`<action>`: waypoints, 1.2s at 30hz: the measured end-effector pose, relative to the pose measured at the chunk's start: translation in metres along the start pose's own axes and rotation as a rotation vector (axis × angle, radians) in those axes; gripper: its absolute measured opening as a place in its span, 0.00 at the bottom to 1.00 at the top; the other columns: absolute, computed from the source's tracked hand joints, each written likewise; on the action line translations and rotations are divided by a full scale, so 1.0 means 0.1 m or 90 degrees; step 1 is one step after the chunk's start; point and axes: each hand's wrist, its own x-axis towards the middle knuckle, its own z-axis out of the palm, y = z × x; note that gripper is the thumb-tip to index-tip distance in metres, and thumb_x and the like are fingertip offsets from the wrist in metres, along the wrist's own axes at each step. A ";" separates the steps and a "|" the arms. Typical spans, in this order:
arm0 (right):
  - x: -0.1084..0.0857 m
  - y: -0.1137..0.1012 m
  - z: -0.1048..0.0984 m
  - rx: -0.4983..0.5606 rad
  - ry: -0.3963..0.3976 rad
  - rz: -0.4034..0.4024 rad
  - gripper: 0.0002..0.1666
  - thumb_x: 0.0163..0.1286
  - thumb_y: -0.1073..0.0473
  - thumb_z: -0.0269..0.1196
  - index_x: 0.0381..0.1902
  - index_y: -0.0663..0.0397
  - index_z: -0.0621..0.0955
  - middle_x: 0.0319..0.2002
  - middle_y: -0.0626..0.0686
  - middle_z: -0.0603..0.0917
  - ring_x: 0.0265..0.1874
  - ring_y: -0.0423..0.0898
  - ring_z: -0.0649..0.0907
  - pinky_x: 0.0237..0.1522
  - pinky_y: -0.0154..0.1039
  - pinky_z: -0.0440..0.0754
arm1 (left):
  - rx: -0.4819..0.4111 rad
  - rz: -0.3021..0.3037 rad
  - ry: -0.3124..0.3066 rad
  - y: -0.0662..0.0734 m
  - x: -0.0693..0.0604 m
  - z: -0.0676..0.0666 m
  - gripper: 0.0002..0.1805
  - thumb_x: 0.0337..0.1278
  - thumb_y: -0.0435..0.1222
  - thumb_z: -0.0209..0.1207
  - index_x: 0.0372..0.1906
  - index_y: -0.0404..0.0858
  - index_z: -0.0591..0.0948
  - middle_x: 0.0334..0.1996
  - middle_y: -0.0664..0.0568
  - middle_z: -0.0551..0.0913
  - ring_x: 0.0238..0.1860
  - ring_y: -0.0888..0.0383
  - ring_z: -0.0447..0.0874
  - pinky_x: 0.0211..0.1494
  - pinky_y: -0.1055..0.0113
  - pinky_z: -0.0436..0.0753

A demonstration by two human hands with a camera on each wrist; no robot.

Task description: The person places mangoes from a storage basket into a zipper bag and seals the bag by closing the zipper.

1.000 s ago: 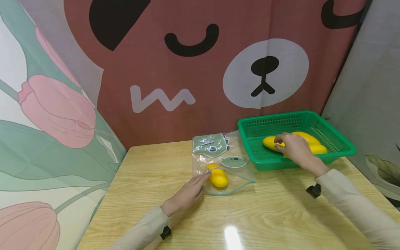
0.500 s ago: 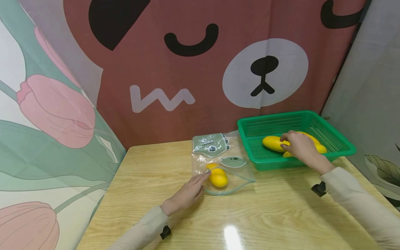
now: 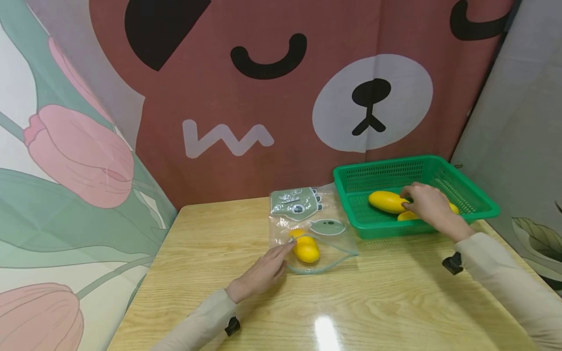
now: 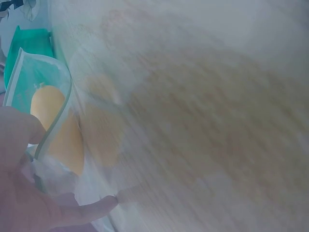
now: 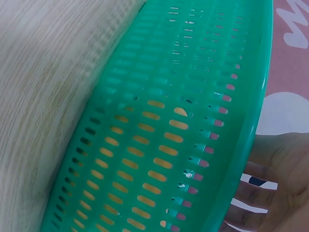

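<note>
In the head view my left hand (image 3: 263,273) lies at the left of a clear bag (image 3: 281,226), its fairly straight fingertips touching the mouth. Behind the film are yellow fruits (image 3: 307,249). The left wrist view shows the bag's raised rim (image 4: 63,110) against my left hand (image 4: 24,193), with one digit apart on the table. My right hand (image 3: 432,207) is in the green basket (image 3: 364,233), bent over yellow fruits (image 3: 386,202), a gap between thumb and forefinger. In the right wrist view the basket wall hides the tips of my right hand (image 5: 285,179).
The light wooden table (image 3: 210,234) carries both bag and basket. The basket stands at the right, close beside the bag. Behind rises a brown cloth (image 3: 290,170) with a bear face, and flowered cloth (image 3: 88,156) hangs at the left.
My right hand has moved a little to the right inside the basket, uncovering more of the left fruit and covering the back one. My left hand and the bag have stayed put.
</note>
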 end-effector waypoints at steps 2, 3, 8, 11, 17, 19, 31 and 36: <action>0.01 0.03 -0.01 -0.003 -0.009 0.005 0.16 0.61 0.65 0.71 0.45 0.68 0.84 0.41 0.68 0.82 0.31 0.59 0.82 0.23 0.52 0.82 | 0.002 -0.001 0.001 0.00 0.00 0.00 0.34 0.70 0.27 0.51 0.77 0.37 0.55 0.74 0.44 0.62 0.71 0.51 0.62 0.74 0.60 0.63; 0.01 0.04 -0.01 -0.004 -0.013 0.008 0.16 0.61 0.65 0.70 0.45 0.68 0.84 0.41 0.68 0.82 0.31 0.60 0.82 0.23 0.52 0.82 | 0.002 -0.001 0.001 0.00 0.00 0.00 0.34 0.70 0.27 0.51 0.77 0.37 0.55 0.73 0.44 0.62 0.71 0.51 0.63 0.74 0.60 0.64; 0.02 0.08 -0.03 -0.003 -0.034 0.024 0.16 0.61 0.65 0.70 0.45 0.68 0.83 0.42 0.69 0.81 0.33 0.61 0.82 0.24 0.54 0.82 | 0.001 0.000 0.000 0.00 0.00 0.00 0.35 0.70 0.26 0.52 0.77 0.37 0.55 0.73 0.44 0.62 0.71 0.51 0.63 0.74 0.60 0.64; 0.01 0.09 -0.04 -0.007 -0.051 0.031 0.17 0.61 0.64 0.70 0.46 0.69 0.83 0.44 0.70 0.80 0.36 0.63 0.81 0.28 0.56 0.83 | 0.003 0.001 -0.001 0.00 0.00 -0.01 0.35 0.70 0.26 0.51 0.77 0.37 0.55 0.74 0.44 0.62 0.71 0.52 0.62 0.74 0.60 0.63; 0.02 0.12 -0.06 -0.013 -0.076 0.045 0.18 0.62 0.64 0.70 0.47 0.68 0.82 0.46 0.71 0.80 0.39 0.65 0.81 0.31 0.58 0.83 | 0.002 -0.002 -0.004 0.00 0.01 -0.01 0.34 0.70 0.27 0.51 0.77 0.37 0.55 0.74 0.45 0.61 0.72 0.52 0.61 0.75 0.60 0.62; 0.02 0.12 -0.07 -0.016 -0.080 0.042 0.18 0.61 0.64 0.70 0.47 0.69 0.82 0.46 0.71 0.80 0.39 0.65 0.81 0.31 0.58 0.83 | 0.003 -0.001 -0.003 0.00 0.00 -0.01 0.34 0.70 0.26 0.51 0.77 0.36 0.55 0.74 0.45 0.61 0.72 0.52 0.61 0.75 0.60 0.62; 0.01 0.24 -0.11 -0.012 -0.118 0.034 0.22 0.59 0.66 0.70 0.49 0.74 0.81 0.47 0.73 0.79 0.42 0.68 0.79 0.39 0.62 0.81 | 0.000 0.011 0.008 0.03 0.00 -0.02 0.34 0.69 0.26 0.52 0.76 0.34 0.56 0.72 0.42 0.63 0.70 0.48 0.64 0.73 0.56 0.66; 0.04 0.34 -0.13 -0.011 -0.150 0.050 0.22 0.59 0.67 0.69 0.50 0.73 0.80 0.48 0.74 0.78 0.44 0.69 0.78 0.41 0.64 0.79 | -0.004 -0.006 -0.007 0.02 0.00 -0.02 0.34 0.71 0.27 0.51 0.77 0.36 0.55 0.74 0.43 0.61 0.72 0.50 0.61 0.74 0.58 0.63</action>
